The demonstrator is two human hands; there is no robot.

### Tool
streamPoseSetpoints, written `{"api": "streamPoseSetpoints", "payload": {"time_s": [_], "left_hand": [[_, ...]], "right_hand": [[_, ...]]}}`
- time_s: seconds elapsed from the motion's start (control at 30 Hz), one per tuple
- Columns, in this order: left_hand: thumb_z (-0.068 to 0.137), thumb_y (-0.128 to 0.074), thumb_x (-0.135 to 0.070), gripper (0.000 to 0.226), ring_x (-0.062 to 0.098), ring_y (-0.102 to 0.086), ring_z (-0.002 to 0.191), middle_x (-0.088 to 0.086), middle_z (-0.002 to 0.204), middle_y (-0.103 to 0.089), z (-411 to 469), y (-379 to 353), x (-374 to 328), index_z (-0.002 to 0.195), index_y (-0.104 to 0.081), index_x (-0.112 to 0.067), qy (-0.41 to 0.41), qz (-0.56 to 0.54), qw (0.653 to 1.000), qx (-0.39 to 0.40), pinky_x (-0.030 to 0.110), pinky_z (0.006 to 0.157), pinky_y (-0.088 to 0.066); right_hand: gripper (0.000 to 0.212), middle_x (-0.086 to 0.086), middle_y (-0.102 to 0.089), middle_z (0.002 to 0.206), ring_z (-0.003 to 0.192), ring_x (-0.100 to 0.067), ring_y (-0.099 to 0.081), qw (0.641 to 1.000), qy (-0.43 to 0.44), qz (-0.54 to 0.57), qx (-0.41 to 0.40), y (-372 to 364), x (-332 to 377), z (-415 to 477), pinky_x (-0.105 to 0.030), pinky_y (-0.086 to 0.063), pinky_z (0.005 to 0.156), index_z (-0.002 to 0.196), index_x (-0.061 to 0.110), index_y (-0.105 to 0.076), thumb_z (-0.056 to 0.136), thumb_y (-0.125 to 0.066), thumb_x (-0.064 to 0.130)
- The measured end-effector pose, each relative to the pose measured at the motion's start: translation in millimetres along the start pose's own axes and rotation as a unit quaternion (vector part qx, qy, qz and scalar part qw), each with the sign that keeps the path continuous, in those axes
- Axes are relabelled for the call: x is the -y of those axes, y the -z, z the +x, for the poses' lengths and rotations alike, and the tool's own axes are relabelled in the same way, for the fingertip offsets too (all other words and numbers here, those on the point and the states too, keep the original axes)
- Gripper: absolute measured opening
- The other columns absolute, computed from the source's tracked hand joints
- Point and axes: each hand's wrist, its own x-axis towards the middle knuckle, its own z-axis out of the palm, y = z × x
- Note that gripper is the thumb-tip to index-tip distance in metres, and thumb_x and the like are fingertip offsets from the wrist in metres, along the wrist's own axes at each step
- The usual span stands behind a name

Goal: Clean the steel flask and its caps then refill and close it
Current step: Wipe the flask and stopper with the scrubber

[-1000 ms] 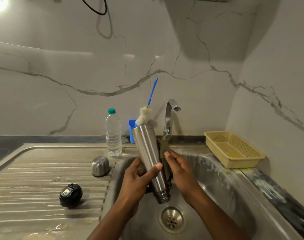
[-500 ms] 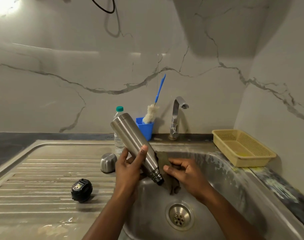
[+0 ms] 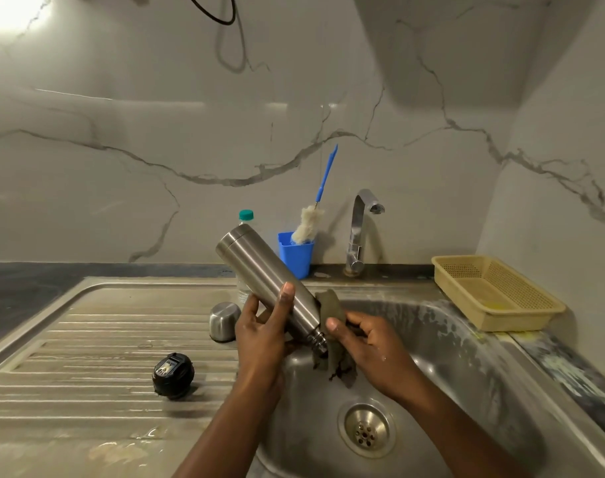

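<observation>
You hold one steel flask over the sink, tilted mouth-down. Your left hand wraps its body, and your right hand presses one green scrub cloth against its neck. Two caps sit apart on the drainboard: one steel cap and one black cap. One blue cup holds one bottle brush. One yellow basket shows only a yellowish smear. One water bottle stands behind the flask.
</observation>
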Motion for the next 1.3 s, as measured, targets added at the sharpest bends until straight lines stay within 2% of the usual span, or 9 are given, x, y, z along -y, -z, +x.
{"api": "streamPoseSetpoints", "payload": {"time_s": [0.17,0.37,0.47,0.53,0.63,0.77,0.9,1.17,1.3], "left_hand": [[0.092,-0.078,-0.035,0.043,0.027,-0.08,0.099,0.009,0.11,-0.081,-2.6,1.2,6.2,0.132,-0.064,-0.026,0.024,0.023,0.999,0.013,0.039,0.072,-0.066],[0.096,-0.073,-0.036,0.044,0.027,-0.08,0.1,0.008,0.114,-0.079,-7.3,-4.0,11.4,0.135,-0.054,-0.032,0.028,0.051,0.996,0.068,0.05,0.076,-0.066],[0.093,-0.076,-0.039,0.054,0.026,-0.08,0.098,0.009,0.115,-0.079,-3.6,-2.1,9.6,0.137,-0.047,-0.032,0.049,0.043,0.997,0.043,0.043,0.072,-0.066],[0.093,-0.076,-0.039,0.051,0.029,-0.08,0.096,0.012,0.114,-0.079,-1.7,0.3,7.7,0.136,-0.051,-0.03,0.069,0.029,0.997,0.036,0.042,0.071,-0.065],[0.094,-0.073,-0.04,0.04,0.028,-0.08,0.093,0.011,0.109,-0.08,-1.2,2.1,4.9,0.13,-0.063,-0.023,0.083,0.031,0.995,0.05,0.04,0.07,-0.064],[0.097,-0.068,-0.044,0.036,0.03,-0.078,0.094,0.015,0.11,-0.079,-9.0,-1.0,6.5,0.122,-0.074,-0.019,0.103,0.059,0.987,0.112,0.046,0.081,-0.065],[0.1,-0.065,-0.044,0.033,0.029,-0.078,0.099,0.012,0.113,-0.079,-15.6,-4.6,10.2,0.125,-0.073,-0.024,0.115,0.097,0.971,0.186,0.047,0.087,-0.064],[0.101,-0.063,-0.045,0.032,0.029,-0.076,0.106,0.008,0.122,-0.077,-5.7,-0.2,9.3,0.132,-0.069,-0.037,0.104,0.068,0.982,0.144,0.051,0.089,-0.063],[0.101,-0.063,-0.043,0.035,0.025,-0.077,0.105,0.005,0.123,-0.077,-1.8,5.2,6.1,0.136,-0.066,-0.039,0.096,0.074,0.98,0.157,0.048,0.086,-0.062]], "right_hand": [[0.023,0.001,-0.076,0.088,0.079,-0.013,-0.074,0.995,0.01,-0.097,-0.006,4.2,-4.9,-1.9,-0.038,-0.061,0.07,0.103,0.027,-0.074,0.105,-0.057,0.043],[0.045,0.013,-0.069,0.134,0.121,-0.001,-0.065,0.996,0.079,-0.031,0.013,-5.2,5.1,-1.6,-0.02,-0.054,0.097,0.15,0.025,-0.055,0.106,-0.06,0.026],[0.022,-0.001,-0.077,0.096,0.087,-0.016,-0.075,0.999,0.032,-0.012,-0.019,1.3,2.2,-2.2,-0.036,-0.06,0.074,0.112,0.02,-0.076,0.104,-0.061,0.034],[0.036,-0.011,-0.072,0.078,0.072,-0.031,-0.069,0.999,0.01,-0.043,-0.028,3.9,-6.4,-1.9,-0.053,-0.056,0.067,0.087,0.016,-0.073,0.103,-0.059,0.046],[0.041,-0.008,-0.069,0.07,0.064,-0.027,-0.067,0.996,0.024,-0.075,-0.04,1.0,-9.8,-2.9,-0.049,-0.054,0.061,0.079,0.017,-0.07,0.103,-0.059,0.049],[0.022,0.007,-0.078,0.099,0.089,-0.005,-0.074,0.996,0.058,-0.031,-0.053,-2.5,-2.0,-1.9,-0.022,-0.058,0.073,0.121,0.024,-0.073,0.106,-0.058,0.033],[0.049,0.01,-0.06,0.148,0.134,-0.01,-0.059,0.995,0.068,0.02,-0.072,-4.1,-3.0,3.2,-0.036,-0.053,0.107,0.154,0.034,-0.047,0.107,-0.055,0.041],[0.021,0.007,-0.078,0.096,0.088,-0.008,-0.075,0.998,0.033,-0.021,-0.055,1.3,-0.1,1.3,-0.026,-0.058,0.075,0.114,0.025,-0.073,0.107,-0.055,0.034],[0.038,0.011,-0.071,0.131,0.119,0.0,-0.066,0.991,0.09,-0.08,-0.054,-4.2,1.3,-1.7,-0.022,-0.055,0.096,0.143,0.028,-0.062,0.105,-0.061,0.032]]}}
